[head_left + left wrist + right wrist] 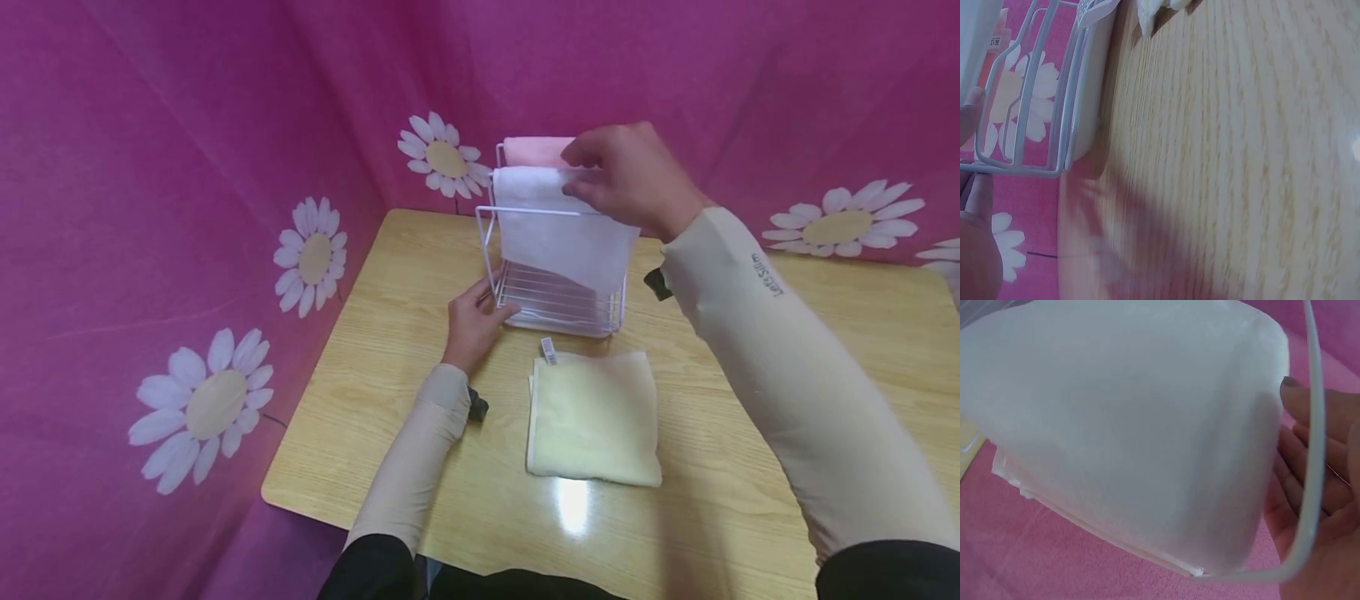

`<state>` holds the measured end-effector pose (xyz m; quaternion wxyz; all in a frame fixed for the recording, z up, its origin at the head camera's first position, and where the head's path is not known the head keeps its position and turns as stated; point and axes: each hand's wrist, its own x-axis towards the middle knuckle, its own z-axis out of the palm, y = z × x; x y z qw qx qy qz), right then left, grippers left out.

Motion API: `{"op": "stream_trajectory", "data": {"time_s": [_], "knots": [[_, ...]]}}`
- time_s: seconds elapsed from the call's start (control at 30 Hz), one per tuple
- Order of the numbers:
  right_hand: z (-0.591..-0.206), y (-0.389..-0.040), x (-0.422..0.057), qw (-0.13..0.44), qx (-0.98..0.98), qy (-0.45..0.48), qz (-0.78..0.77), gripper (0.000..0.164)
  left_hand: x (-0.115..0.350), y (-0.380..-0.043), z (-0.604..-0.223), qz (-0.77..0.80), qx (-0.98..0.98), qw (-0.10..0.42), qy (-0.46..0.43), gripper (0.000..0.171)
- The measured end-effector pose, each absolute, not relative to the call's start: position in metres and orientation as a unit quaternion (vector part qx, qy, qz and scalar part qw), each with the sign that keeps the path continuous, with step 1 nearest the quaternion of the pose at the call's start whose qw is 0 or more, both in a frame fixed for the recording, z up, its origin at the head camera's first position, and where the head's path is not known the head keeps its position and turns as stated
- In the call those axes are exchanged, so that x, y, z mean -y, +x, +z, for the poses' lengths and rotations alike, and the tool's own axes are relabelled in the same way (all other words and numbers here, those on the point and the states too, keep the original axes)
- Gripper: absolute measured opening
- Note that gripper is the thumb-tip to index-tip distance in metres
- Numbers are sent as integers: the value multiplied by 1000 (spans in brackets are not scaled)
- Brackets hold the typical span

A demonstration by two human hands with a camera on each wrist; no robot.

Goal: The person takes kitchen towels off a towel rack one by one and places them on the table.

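A white wire rack (558, 325) stands on the table, with a white towel (558, 242) draped over one of its upper bars and a pink towel (534, 152) over the bar behind. My left hand (472, 329) grips the rack's lower left side, thumb at the front and fingers behind the wire (1019, 119). At the top fold of the white towel, my right hand (637, 179) pinches the cloth near its right end, thumb (1300, 403) against the fold. The rack's front bar is free of cloth. A folded pale yellow towel (592, 417) with a tag lies in front of the rack.
The wooden table (750, 467) extends to the right and toward my body. A pink curtain (187, 167) with white daisies hangs close behind the rack and along the table's left edge.
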<state>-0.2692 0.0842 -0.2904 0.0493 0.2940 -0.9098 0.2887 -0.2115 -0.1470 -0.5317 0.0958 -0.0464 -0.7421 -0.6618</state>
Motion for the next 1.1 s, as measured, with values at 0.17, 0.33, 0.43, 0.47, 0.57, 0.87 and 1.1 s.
{"op": "stream_trajectory", "data": {"time_s": [0.17,0.33,0.43,0.47,0.57,0.87,1.1], "knots": [[-293,-275,-82,50,922,286,256,26,147,-212,-531,-663,742,93,-38,64],[-295,-277,-82,50,925,282,249,25,147,-211,-530,-666,739,92,-35,63],[-296,-278,-82,56,923,280,258,23,148,-212,-530,-667,739,91,-31,63],[-296,-278,-81,58,922,279,263,23,148,-212,-530,-665,740,91,-31,63],[-295,-278,-81,61,919,276,274,21,148,-213,-530,-663,742,92,-33,63],[-287,-280,-77,46,926,245,283,24,147,-214,-528,-669,737,91,-34,62],[-268,-281,-77,68,927,244,277,20,147,-216,-529,-675,732,91,-36,62]]}}
